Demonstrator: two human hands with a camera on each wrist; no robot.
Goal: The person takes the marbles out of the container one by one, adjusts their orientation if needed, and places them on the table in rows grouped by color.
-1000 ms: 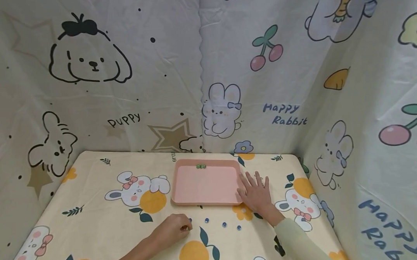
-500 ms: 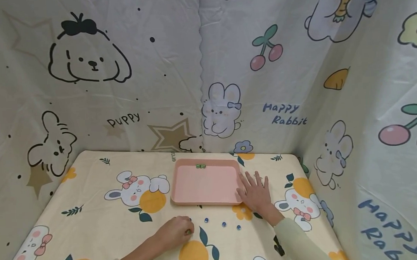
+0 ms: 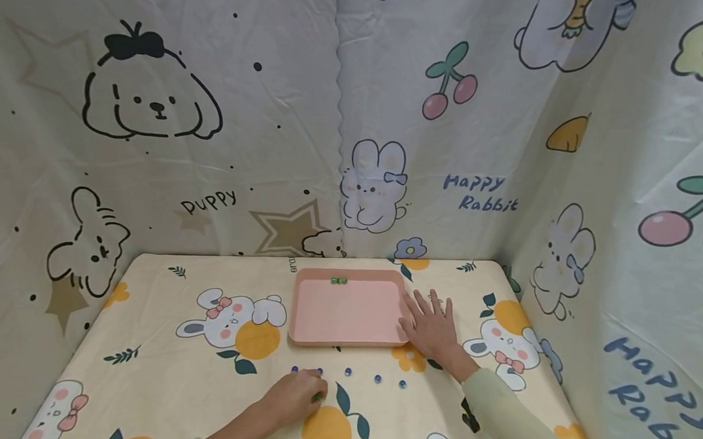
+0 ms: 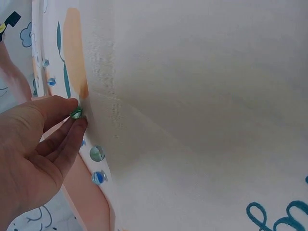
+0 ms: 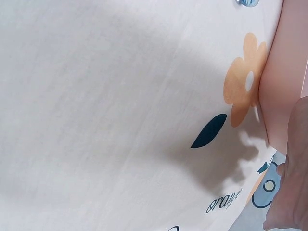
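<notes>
A green glass marble (image 4: 76, 112) is pinched between the thumb and fingertips of my left hand (image 3: 294, 397), low over the cloth. Blue marbles lie in a row before the tray: a leftmost blue marble (image 3: 295, 369) just beyond the knuckles, a middle blue marble (image 3: 348, 371) and a right-end blue marble (image 3: 402, 384) among them. Close under the left hand, the left wrist view shows a pale green marble (image 4: 97, 153) and a blue-and-white marble (image 4: 98, 177). With fingers spread, my right hand (image 3: 433, 327) rests against the right edge of the pink tray (image 3: 351, 342).
Small green marbles (image 3: 339, 281) sit together along the tray's far side. A patterned cloth (image 3: 171, 397) with rabbits and oranges covers the table. Printed curtains (image 3: 288, 117) hang behind and at both sides.
My left hand has shifted slightly right and nearer, so the leftmost blue marble shows beyond it. A green marble peeks out from its fingers. The right hand and tray stay still.
</notes>
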